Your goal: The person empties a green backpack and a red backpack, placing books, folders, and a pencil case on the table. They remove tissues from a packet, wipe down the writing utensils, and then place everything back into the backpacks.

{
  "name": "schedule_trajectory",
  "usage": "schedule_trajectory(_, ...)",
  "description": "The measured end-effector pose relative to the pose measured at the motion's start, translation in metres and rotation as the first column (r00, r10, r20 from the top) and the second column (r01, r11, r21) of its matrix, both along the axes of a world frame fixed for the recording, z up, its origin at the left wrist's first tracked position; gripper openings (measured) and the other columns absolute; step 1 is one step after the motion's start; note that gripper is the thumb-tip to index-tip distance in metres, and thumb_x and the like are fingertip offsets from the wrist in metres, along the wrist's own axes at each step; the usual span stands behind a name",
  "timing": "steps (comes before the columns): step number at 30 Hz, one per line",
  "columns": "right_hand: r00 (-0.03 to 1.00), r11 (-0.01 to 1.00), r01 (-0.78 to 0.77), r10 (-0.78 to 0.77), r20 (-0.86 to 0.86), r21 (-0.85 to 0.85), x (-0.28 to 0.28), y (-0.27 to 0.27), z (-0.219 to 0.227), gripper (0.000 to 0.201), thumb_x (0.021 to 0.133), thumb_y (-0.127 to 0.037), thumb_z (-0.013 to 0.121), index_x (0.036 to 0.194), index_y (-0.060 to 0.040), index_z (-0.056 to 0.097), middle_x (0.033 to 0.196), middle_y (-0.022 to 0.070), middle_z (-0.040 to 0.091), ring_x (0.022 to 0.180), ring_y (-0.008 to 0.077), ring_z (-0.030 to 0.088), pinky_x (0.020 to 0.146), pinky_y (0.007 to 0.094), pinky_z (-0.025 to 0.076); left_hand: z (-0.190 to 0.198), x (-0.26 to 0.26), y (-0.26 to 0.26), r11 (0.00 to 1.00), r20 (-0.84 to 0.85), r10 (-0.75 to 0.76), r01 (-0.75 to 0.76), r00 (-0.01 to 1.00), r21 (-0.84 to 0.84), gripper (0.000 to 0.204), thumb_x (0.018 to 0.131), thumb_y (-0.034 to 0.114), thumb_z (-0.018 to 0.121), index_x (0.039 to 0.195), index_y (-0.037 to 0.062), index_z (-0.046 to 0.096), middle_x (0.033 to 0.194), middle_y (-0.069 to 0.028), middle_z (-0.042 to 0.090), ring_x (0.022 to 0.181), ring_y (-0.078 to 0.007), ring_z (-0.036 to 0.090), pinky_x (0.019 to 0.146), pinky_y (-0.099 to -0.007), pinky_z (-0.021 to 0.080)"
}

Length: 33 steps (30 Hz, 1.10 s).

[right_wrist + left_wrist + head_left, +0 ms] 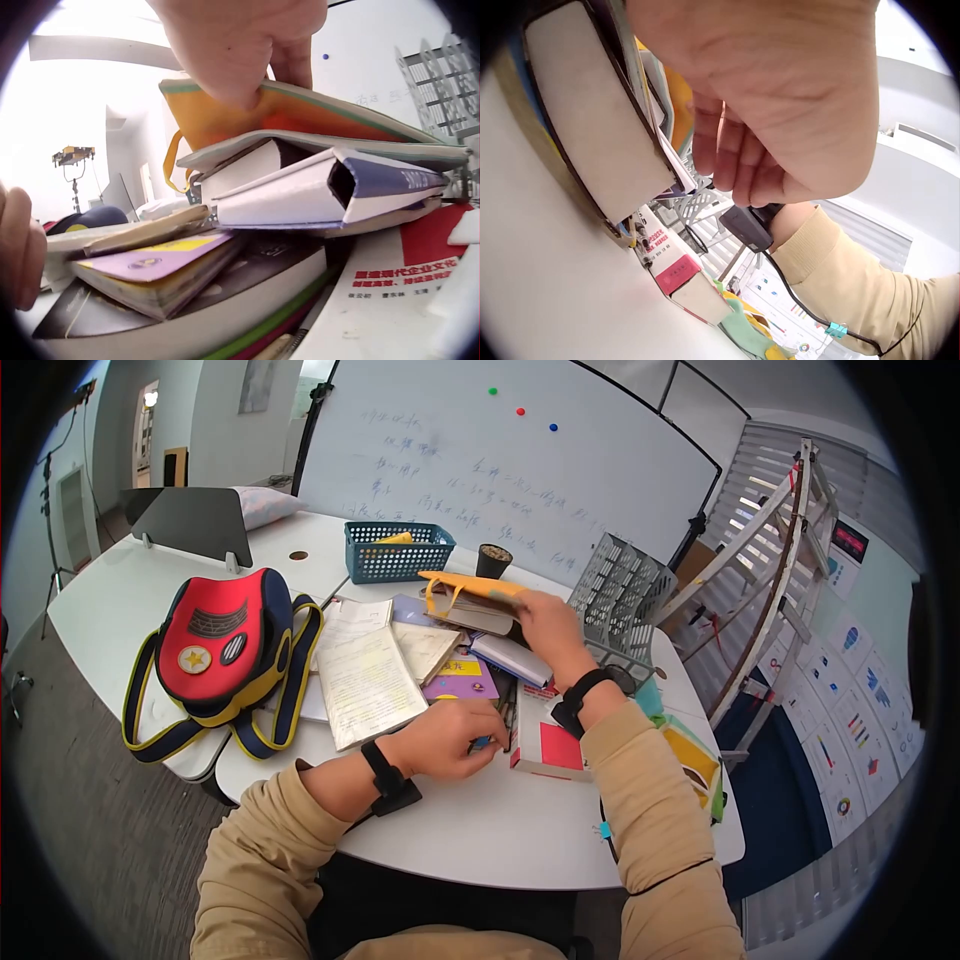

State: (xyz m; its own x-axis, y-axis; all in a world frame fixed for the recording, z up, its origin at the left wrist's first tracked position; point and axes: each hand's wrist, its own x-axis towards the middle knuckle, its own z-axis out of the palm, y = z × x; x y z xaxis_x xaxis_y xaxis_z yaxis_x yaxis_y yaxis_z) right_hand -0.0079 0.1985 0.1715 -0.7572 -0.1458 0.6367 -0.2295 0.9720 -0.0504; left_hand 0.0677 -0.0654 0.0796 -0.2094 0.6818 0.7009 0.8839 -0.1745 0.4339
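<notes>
An orange fabric pouch (217, 112) with yellow handles is pinched at its upper edge by my right hand (552, 628), thumb in front and fingers behind. It stands tilted on the heap, over a thick book and a white-and-blue box (390, 187). My left hand (450, 740) hangs at the near side of the heap, its fingers loosely bent, with nothing seen in its palm in the left wrist view. Near it lie a purple-and-yellow booklet (462, 678) on a thick dark book (285, 262), and a white book with a red panel (550, 738).
Worn papers (370, 685) spread left of the heap, beside a red and navy backpack (215, 640). Behind are a teal basket (400, 565) and a small dark pot (493, 562). A grey plastic crate (620, 595) stands at right, with a yellow-green bag (700, 765) near the table edge.
</notes>
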Motion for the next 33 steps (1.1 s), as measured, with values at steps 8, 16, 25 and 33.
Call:
schedule_trajectory(8,0.899,0.91,-0.19,0.01,-0.439,-0.368,0.034,-0.005,0.066,0.028,0.116,-0.027,0.065,0.114,-0.0007,0.075,0.095,0.0243,0.076,0.084,0.045,0.072,0.078,0.0484,0.057,-0.005,0.003,0.007,0.983,0.234,0.082,-0.118,0.969,0.142,0.022,0.098,0.001,0.07,0.119,0.0043,0.074,0.117,-0.0147,0.073,0.105,-0.0314,0.073,0.092,-0.0444,0.062)
schedule_trajectory(16,0.809,0.727,-0.439,0.064,-0.585,-0.528,0.095,-0.006,0.139,0.035,0.117,-0.032,0.07,0.115,0.0029,0.076,0.092,0.0034,0.08,0.076,0.0075,0.061,0.07,0.0277,0.05,-0.005,0.001,0.02,0.812,0.351,0.374,-0.486,0.858,0.322,0.091,0.104,0.011,0.078,0.171,-0.0058,0.018,0.167,-0.0244,0.035,0.158,-0.0358,0.041,0.133,-0.0487,0.037)
schedule_trajectory(25,0.847,0.211,-0.482,0.362,-0.39,-0.851,0.135,0.0,0.136,0.037,0.115,-0.031,0.073,0.134,0.0016,0.074,0.124,0.0066,0.081,0.104,0.0111,0.076,0.089,0.0288,0.06,0.014,0.006,0.013,0.853,0.786,-0.152,-0.323,0.599,0.411,0.032,0.119,0.029,0.065,0.136,0.0013,0.066,0.108,-0.0042,0.077,0.08,-0.006,0.072,0.061,-0.0211,0.058)
schedule_trajectory(33,0.901,0.072,-0.174,0.415,-0.129,-0.982,0.154,0.073,0.123,0.047,0.117,-0.038,0.067,0.14,0.0018,0.072,0.132,0.0099,0.08,0.113,0.0185,0.08,0.094,0.0338,0.065,0.009,0.006,0.014,0.913,0.813,-0.117,-0.26,0.571,0.314,0.03,0.12,0.029,0.061,0.137,0.0036,0.065,0.104,-0.0019,0.077,0.074,-0.0053,0.07,0.056,-0.0213,0.055)
